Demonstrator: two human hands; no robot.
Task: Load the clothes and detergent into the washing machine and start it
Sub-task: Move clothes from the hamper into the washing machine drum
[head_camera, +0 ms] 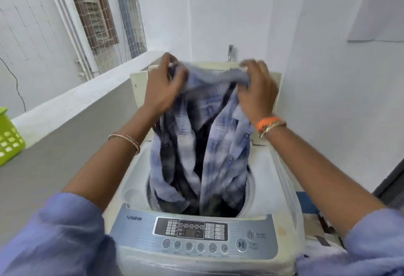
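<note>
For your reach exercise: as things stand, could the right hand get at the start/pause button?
Probably not yet: the right hand grips the checked shirt. The start/pause button itself lies uncovered.

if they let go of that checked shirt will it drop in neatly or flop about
The checked shirt looks floppy: it hangs in loose folds from where the left hand and right hand grip it. Its lower end already sags into the washing machine drum, so it would probably crumple straight down. It seems light.
</note>
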